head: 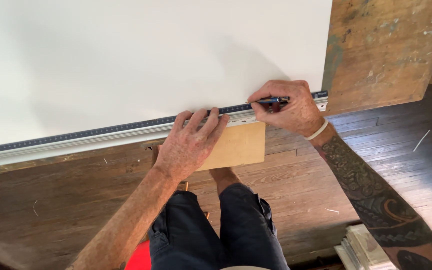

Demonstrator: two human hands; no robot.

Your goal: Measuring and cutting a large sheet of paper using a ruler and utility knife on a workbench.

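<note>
Marking along the long dark metal straightedge [126,127] at frame centre: my left hand [188,145], fingers spread, presses it onto the large white board [141,60]; my right hand [288,107] pinches a blue pencil [271,100]. Next, I judge, a steady stroke.

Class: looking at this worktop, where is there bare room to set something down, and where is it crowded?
Free: the wide white sheet above the long ruler, and the paint-stained wooden tabletop right of the sheet. Crowded: the sheet's lower edge, where the left hand presses the ruler and the right hand holds a pencil.
</note>
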